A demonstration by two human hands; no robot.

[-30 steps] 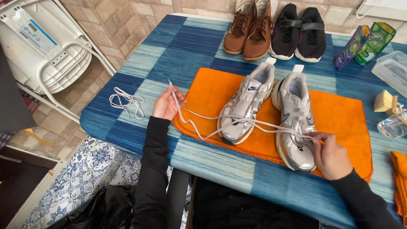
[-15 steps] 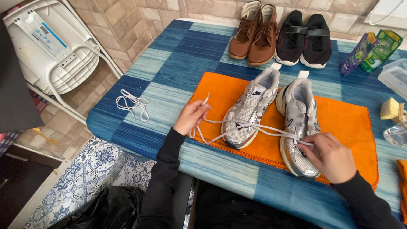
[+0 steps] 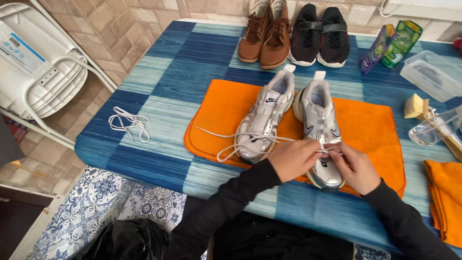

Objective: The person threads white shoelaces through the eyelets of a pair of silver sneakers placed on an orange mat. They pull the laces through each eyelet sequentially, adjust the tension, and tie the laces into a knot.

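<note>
- Hands met low in the centre of the frame: the left hand (image 3: 294, 158) and the right hand (image 3: 355, 166) both pinched a white lace (image 3: 231, 136) at the front of the right-hand silver trainer (image 3: 319, 126).
- Fingers of each hand were closed on the lace at the lowest eyelets; neither hand lay flat or released.
- Lace trailed leftward from there, across the toe of the left-hand silver trainer (image 3: 263, 118) and onto the orange cloth (image 3: 226, 110), its long loose length not yet threaded through anything.
- Upper eyelets of the right-hand trainer looked bare, so by my judgement its lacing had only just begun, with nearly all rows left.
- Whether the left-hand trainer carried its own lace could not be told; a second white lace (image 3: 128, 122) lay bundled and untouched at the left of the blue table (image 3: 159, 67).
- Brown boots (image 3: 265, 33) and black trainers (image 3: 317, 34) stood at the upper edge, well apart from the hands.
</note>
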